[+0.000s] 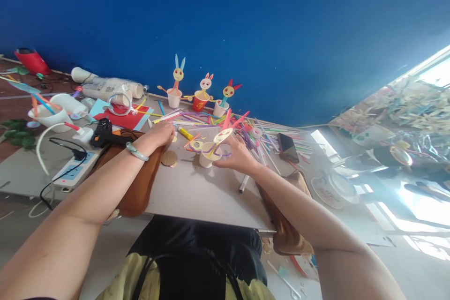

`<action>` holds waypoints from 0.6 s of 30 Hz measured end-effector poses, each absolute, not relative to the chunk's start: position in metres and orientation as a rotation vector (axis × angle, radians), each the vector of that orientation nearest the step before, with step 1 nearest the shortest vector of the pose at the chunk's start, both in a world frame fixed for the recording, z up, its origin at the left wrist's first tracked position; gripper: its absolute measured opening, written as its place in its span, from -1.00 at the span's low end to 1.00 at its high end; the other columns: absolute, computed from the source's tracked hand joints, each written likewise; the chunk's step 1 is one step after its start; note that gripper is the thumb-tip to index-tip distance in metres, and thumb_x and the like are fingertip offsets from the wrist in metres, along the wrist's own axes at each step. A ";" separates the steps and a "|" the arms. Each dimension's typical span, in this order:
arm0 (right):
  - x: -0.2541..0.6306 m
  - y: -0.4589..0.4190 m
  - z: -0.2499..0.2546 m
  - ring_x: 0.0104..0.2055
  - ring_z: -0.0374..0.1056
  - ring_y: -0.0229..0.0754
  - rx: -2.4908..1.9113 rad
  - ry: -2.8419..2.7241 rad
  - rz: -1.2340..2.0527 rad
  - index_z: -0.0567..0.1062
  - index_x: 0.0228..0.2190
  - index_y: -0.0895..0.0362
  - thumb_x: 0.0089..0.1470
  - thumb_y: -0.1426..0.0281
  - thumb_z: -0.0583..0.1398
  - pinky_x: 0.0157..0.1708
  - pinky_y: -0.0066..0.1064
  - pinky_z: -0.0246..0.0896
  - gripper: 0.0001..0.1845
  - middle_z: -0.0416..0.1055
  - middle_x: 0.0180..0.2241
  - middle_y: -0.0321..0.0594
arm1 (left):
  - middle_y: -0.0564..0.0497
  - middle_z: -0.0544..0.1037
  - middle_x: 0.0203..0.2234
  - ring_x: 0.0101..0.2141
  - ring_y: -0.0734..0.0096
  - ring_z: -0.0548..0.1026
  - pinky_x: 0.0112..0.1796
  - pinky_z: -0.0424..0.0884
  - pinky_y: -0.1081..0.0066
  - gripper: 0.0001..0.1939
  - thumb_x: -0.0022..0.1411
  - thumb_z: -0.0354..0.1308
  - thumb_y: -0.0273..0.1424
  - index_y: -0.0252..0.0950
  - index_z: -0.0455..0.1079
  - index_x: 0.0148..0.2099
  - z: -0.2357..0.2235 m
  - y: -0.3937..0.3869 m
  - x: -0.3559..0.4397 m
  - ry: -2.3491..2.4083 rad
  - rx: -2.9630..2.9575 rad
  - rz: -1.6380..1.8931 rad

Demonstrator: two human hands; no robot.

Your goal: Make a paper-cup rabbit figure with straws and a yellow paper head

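Observation:
A paper-cup rabbit figure (207,160) stands upright near the middle of the table, with a pale round head, red-pink ears and thin purple arms. My right hand (239,153) is closed around its right side, by the cup and the head. Farther left, my left hand (163,134) rests low over the table with its fingers curled together. A small pale piece shows at those fingertips; whether they grip it is hidden. Just below that hand lies a ridged tan disc (169,159). A yellow glue stick or marker (184,133) lies between the two hands.
Three finished cup rabbits (200,103) line the blue wall. Coloured strips (260,140) lie scattered behind my hands, beside a black phone (288,147). To the left are a glue gun (105,134), a power strip (75,168) with cables, and paper cups (51,117). A grey-white marker (243,183) lies nearer me.

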State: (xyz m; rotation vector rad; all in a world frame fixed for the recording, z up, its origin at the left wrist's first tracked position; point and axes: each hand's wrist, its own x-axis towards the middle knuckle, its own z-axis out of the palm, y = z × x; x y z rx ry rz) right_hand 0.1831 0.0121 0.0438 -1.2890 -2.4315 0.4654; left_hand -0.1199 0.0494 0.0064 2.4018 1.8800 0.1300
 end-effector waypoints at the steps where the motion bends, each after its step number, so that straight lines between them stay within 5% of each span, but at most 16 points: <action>1: 0.183 0.012 0.044 0.19 0.32 0.18 -1.279 -2.449 0.447 0.40 0.00 0.02 -0.24 0.11 0.41 0.36 0.14 -0.27 -0.26 0.50 0.03 -0.14 | -0.16 0.61 -0.35 -0.23 0.18 0.56 -0.23 0.39 0.35 -0.84 0.08 0.09 -0.50 -0.31 0.52 -0.37 0.006 0.049 -0.120 1.880 2.403 0.143; 5: 0.176 0.012 0.044 0.21 0.30 0.20 -1.240 -2.511 0.393 0.46 0.03 0.07 -0.28 0.06 0.43 0.37 0.11 -0.27 -0.19 0.49 0.05 -0.07 | -0.20 0.61 -0.34 -0.21 0.14 0.56 -0.19 0.40 0.31 -0.79 0.14 0.05 -0.49 -0.34 0.53 -0.36 0.008 0.047 -0.119 1.886 2.408 0.174; 10: 0.171 0.012 0.045 0.17 0.33 0.15 -1.261 -2.527 0.393 0.56 -0.06 0.07 -0.21 0.13 0.39 0.33 0.06 -0.13 -0.38 0.56 -0.04 -0.14 | -0.22 0.62 -0.31 -0.17 0.12 0.56 -0.17 0.41 0.30 -0.77 0.16 0.03 -0.49 -0.36 0.54 -0.31 0.015 0.044 -0.116 1.880 2.414 0.132; 18: 0.192 0.039 0.052 -0.11 0.45 0.07 -1.602 -2.435 0.333 0.56 -0.21 0.13 -0.19 0.11 0.37 -0.03 -0.15 0.27 -0.50 0.55 -0.27 -0.15 | -0.22 0.63 -0.27 -0.16 0.12 0.57 -0.16 0.41 0.30 -0.76 0.20 0.04 -0.47 -0.35 0.55 -0.28 0.020 0.042 -0.112 1.909 2.391 0.048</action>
